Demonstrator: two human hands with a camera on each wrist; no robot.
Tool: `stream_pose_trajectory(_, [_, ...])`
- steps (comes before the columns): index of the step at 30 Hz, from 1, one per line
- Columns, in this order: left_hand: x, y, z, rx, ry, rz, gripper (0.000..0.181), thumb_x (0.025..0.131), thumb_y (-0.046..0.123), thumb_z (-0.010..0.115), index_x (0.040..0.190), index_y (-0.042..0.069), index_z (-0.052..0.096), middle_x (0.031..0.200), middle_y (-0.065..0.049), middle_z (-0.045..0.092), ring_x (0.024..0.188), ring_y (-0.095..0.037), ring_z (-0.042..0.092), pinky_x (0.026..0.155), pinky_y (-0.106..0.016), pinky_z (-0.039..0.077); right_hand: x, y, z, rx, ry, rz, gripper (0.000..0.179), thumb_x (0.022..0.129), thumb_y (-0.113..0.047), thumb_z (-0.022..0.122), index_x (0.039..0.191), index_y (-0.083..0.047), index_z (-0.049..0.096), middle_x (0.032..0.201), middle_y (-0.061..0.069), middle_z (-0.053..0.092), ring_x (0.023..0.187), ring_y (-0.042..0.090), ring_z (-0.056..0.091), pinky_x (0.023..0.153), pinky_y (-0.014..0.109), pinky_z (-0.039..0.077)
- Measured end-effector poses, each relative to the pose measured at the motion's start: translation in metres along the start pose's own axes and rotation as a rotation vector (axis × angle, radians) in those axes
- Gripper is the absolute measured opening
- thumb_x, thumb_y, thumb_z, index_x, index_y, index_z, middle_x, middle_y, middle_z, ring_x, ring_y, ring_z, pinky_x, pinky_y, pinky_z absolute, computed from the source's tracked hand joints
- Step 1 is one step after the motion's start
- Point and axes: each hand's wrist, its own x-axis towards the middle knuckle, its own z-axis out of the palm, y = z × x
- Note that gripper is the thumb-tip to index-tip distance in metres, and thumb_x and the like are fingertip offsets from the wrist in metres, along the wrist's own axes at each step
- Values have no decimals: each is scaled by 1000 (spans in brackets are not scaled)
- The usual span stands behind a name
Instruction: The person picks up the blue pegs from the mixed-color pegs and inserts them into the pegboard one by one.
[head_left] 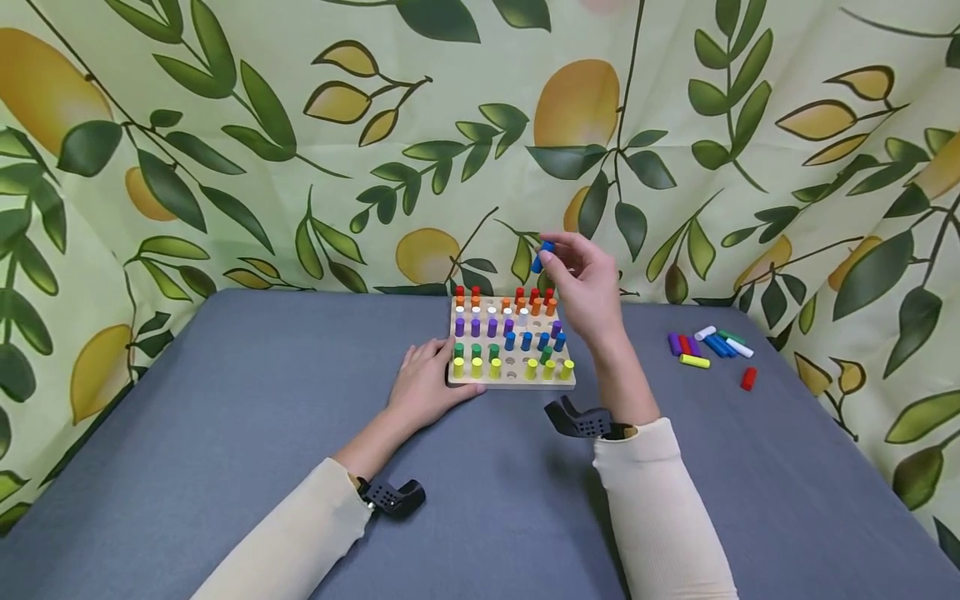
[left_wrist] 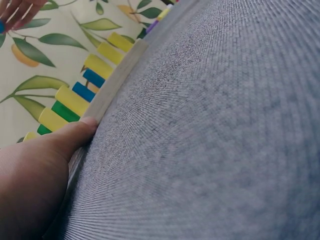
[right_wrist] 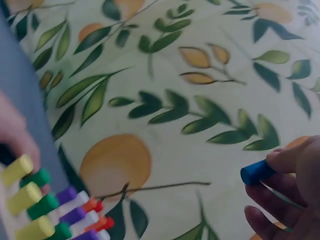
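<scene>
Nearest the person, a wide stretch of bare grey tabletop (head_left: 247,433) lies in front of both cream sleeves. Beyond it, the left hand (head_left: 427,385) rests on the table with relaxed fingers against the near left corner of the wooden pegboard (head_left: 517,379), the thumb pressed to its front edge in the left wrist view; it grips nothing. The board stands near the table's far edge, filled with upright rows of yellow, green, blue, purple, white, orange and red pegs, with a few empty holes showing in the front rows. The right hand (head_left: 588,287) hovers above the board's far right corner, clear of the pegs, pinching a blue peg (head_left: 542,256) between thumb and fingertips, tilted in the air. Well apart to the right, with open cloth between, lies a cluster of loose pegs (head_left: 708,346) and a single red peg (head_left: 747,378). Behind everything hangs the lemon-print backdrop (head_left: 300,125).
</scene>
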Motion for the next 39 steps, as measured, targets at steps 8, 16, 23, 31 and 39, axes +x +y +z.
stream_pose_trajectory(8, [-2, -3, -2, 9, 2, -13, 97, 82, 62, 75, 153, 4, 43, 152, -18, 49, 145, -33, 43, 128, -55, 20, -6, 22, 21, -238, -144, -36, 25, 101, -18, 63, 124, -10, 69, 101, 11, 71, 90, 23, 64, 81, 34, 56])
stream_pose_trajectory(16, [-3, -3, -2, 21, -1, -2, 96, 81, 63, 74, 152, 4, 45, 151, -17, 51, 144, -34, 44, 127, -56, 21, -9, 42, 31, -185, -237, 86, 26, 101, -19, 62, 125, -13, 69, 110, 10, 73, 100, 25, 67, 87, 41, 56])
stream_pose_trajectory(23, [-3, -2, -1, 22, 4, 2, 95, 82, 62, 74, 151, 5, 46, 150, -16, 51, 144, -35, 44, 127, -56, 21, -9, 58, 36, -233, -279, 116, 25, 100, -20, 65, 122, -10, 69, 106, 11, 74, 98, 26, 69, 90, 43, 57])
stream_pose_trajectory(31, [-3, 1, -1, 15, -2, -5, 95, 82, 63, 74, 152, 6, 45, 151, -16, 50, 145, -35, 43, 128, -55, 20, -13, 74, 42, -296, -325, 123, 21, 97, -17, 67, 117, -11, 70, 100, 8, 75, 96, 25, 70, 87, 43, 59])
stream_pose_trajectory(39, [-2, 3, 0, 12, 1, -1, 95, 82, 62, 74, 153, 6, 44, 151, -15, 51, 145, -33, 43, 128, -55, 19, -15, 77, 49, -341, -340, 108, 19, 96, -17, 69, 114, -11, 70, 100, 8, 75, 95, 23, 69, 89, 41, 59])
